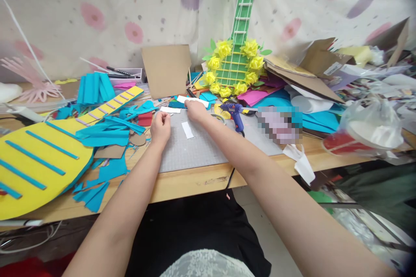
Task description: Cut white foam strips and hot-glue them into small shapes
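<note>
My left hand [160, 128] is closed in a pinch at the near edge of a small white paper strip [174, 110]. My right hand [196, 111] reaches across the grey cutting mat, its fingers closed on a longer white strip [203, 103] near the mat's far side. Between the hands, a loose white paper piece [187, 130] lies flat on the cutting mat [201, 151]. To the right of my right hand rests a blue glue gun [238, 117], near a roll of tape [219, 118]. My fingertips are small in view and partly hidden.
A yellow paper guitar [42, 156] with blue strips lies left among blue scraps [105, 138]. A green guitar [238, 52] with yellow flowers stands at the back beside a cardboard sheet [167, 71]. Cardboard and paper pile up right, behind a bagged red-and-white tub [344, 140].
</note>
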`<state>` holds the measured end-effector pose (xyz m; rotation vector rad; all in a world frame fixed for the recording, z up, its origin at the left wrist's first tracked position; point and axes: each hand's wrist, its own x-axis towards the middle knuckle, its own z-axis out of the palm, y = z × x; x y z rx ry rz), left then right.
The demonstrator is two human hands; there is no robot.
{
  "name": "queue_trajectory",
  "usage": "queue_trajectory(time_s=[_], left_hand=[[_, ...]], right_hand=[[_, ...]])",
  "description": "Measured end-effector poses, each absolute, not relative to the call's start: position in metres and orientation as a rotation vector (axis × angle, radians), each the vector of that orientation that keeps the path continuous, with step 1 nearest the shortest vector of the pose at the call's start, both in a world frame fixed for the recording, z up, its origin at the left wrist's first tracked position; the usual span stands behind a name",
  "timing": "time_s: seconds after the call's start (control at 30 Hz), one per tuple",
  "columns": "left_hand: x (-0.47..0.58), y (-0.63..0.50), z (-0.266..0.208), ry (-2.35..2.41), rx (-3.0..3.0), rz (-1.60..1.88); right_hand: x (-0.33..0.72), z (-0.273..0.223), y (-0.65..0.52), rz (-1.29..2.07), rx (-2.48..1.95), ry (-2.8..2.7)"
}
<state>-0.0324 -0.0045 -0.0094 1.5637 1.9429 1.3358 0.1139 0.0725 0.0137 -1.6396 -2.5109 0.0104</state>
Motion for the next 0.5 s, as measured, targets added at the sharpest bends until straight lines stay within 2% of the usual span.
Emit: queue_trajectory(time_s=[0.3, 0.5], left_hand=[[-0.0313, -0.0039, -0.0078, 2.020, 1.531, 1.365], [-0.0341, -0.0015, -0.0115, 1.898, 1.518, 1.545]], right_hand=[[0.1147, 0.0140, 0.0731, 0.009, -1.634, -2.522], [0.1115, 0.0182, 0.0733, -0.017, -1.625, -2.602]])
